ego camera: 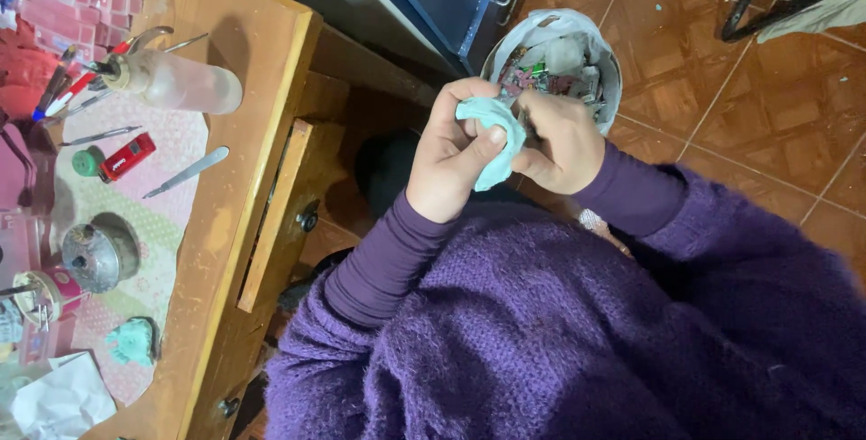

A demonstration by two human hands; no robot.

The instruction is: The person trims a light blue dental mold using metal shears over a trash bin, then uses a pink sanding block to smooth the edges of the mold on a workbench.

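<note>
My left hand (451, 153) and my right hand (561, 140) meet at mid-frame, both closed on a crumpled light-teal cloth (494, 133). The left thumb presses the cloth from the front; the right fingers curl around its other side. Both arms wear purple sleeves under a fuzzy purple sweater. The hands hover just in front of a round waste bin (510, 41) lined with a white bag and filled with scraps.
A wooden desk (262, 97) stands at left with a drawer (280, 210). On it lie a frosted spray bottle (185, 83), a red lighter (126, 157), metal tools (187, 172), a round metal burner (90, 258), another teal wad (133, 342) and white paper (63, 399). Brown tiled floor lies at right.
</note>
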